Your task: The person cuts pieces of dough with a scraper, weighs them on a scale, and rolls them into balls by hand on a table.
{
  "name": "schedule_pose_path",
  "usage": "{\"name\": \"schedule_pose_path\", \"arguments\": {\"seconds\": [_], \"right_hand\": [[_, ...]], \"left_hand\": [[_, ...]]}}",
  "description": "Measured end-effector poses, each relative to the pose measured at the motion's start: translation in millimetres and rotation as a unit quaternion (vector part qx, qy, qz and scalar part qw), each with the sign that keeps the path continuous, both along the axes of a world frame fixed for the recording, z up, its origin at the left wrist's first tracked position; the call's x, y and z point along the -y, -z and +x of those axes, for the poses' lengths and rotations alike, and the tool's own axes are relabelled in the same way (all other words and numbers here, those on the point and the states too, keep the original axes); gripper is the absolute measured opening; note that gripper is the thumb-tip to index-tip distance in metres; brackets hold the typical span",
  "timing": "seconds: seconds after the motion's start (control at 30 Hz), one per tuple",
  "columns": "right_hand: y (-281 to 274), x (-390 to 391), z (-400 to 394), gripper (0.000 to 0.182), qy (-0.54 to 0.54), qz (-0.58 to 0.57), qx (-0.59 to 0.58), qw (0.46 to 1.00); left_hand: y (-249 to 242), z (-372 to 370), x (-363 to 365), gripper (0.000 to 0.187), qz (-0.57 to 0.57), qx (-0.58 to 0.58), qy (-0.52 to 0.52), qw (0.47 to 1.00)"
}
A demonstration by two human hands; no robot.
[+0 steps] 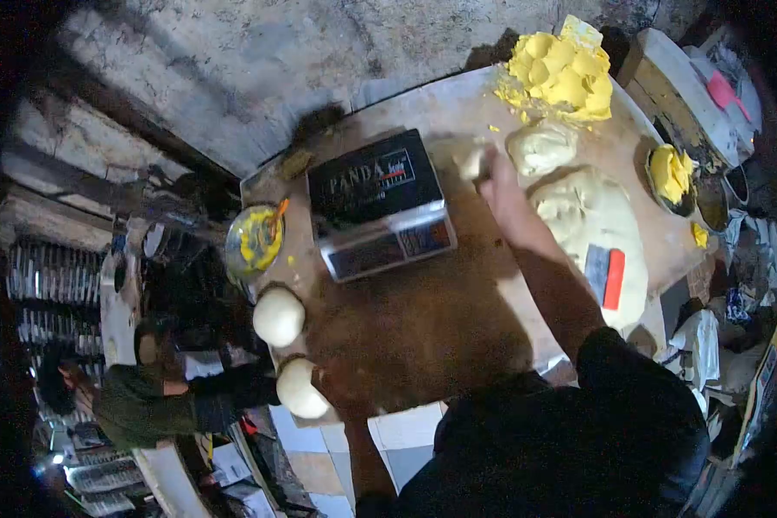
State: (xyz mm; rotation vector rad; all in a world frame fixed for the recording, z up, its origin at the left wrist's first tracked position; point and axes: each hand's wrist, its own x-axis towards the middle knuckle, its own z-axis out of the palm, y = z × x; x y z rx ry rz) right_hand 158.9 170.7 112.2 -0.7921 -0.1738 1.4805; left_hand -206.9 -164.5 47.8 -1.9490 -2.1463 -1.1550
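My right hand [498, 192] reaches to the back of the table, its fingers closed at a small piece of dough [471, 161], slightly blurred. Beside that hand rest a smaller lump of dough [541, 148] and a large mass of dough [617, 229]. A scraper with a red handle [614, 279] lies on the large mass. My left hand [341, 395] is in deep shadow at the front left, against a round dough ball [301, 388]; its fingers cannot be made out. Another dough ball [278, 317] sits just behind.
A black-topped scale [375, 186] stands mid-table. To its left is a bowl with yellow fat [257, 239]. A yellow block of fat [561, 73] sits at the back, with another yellow-filled bowl [672, 175] at right. A co-worker's dark sleeve [233, 397] reaches toward the left edge.
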Motion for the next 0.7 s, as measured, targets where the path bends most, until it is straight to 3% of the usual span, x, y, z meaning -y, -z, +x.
{"name": "schedule_pose_path", "arguments": {"seconds": [0.03,0.17,0.23,0.27,0.3,0.37,0.4,0.43,0.47,0.5,0.57,0.6,0.63,0.67,0.7], "right_hand": [[-13,-10,-10,0.028,0.079,-0.016,-0.024,0.996],[-38,83,-18,0.028,0.035,0.056,0.037,0.997],[8,158,-6,0.027,-0.033,0.014,0.233,0.972],[51,194,3,0.026,-0.107,-0.066,0.472,0.872],[90,242,3,0.026,-0.193,-0.152,0.647,0.722],[129,352,-23,0.030,-0.111,-0.094,0.394,0.908],[146,407,-37,0.036,-0.069,-0.071,0.256,0.962],[151,429,-49,0.034,-0.056,-0.206,-0.020,0.977],[140,432,-52,0.034,-0.131,-0.134,0.145,0.972],[112,430,-53,0.035,-0.201,-0.056,0.303,0.930],[51,389,-55,0.037,-0.250,-0.004,0.547,0.799],[23,345,-50,0.038,-0.232,-0.032,0.636,0.735],[6,311,-35,0.042,-0.208,-0.012,0.591,0.779],[53,279,-18,0.045,-0.155,-0.054,0.266,0.950],[98,247,-3,0.049,-0.023,-0.119,-0.079,0.990]], "left_hand": [[12,-15,11,0.054,0.037,-0.101,0.027,0.994],[18,-27,72,0.051,0.044,0.102,-0.025,0.993],[24,-44,101,0.051,0.017,0.146,-0.054,0.988],[26,-53,111,0.051,0.005,0.114,-0.054,0.992],[28,-64,119,0.050,-0.008,0.081,-0.053,0.995],[33,-71,127,0.050,-0.034,0.013,-0.049,0.998],[30,-62,120,0.048,0.015,0.076,-0.062,0.995],[25,-55,112,0.047,0.006,0.098,-0.054,0.994],[19,-48,102,0.046,-0.002,0.118,-0.045,0.992],[17,-43,92,0.045,-0.008,0.138,-0.036,0.990],[12,-31,70,0.043,0.000,0.058,0.019,0.998],[-4,-9,53,0.042,0.008,0.117,0.049,0.992],[-13,15,32,0.041,0.019,0.174,0.080,0.981],[-10,40,7,0.039,0.041,0.192,0.134,0.971],[-12,69,0,0.038,0.007,0.217,0.195,0.956]]}}
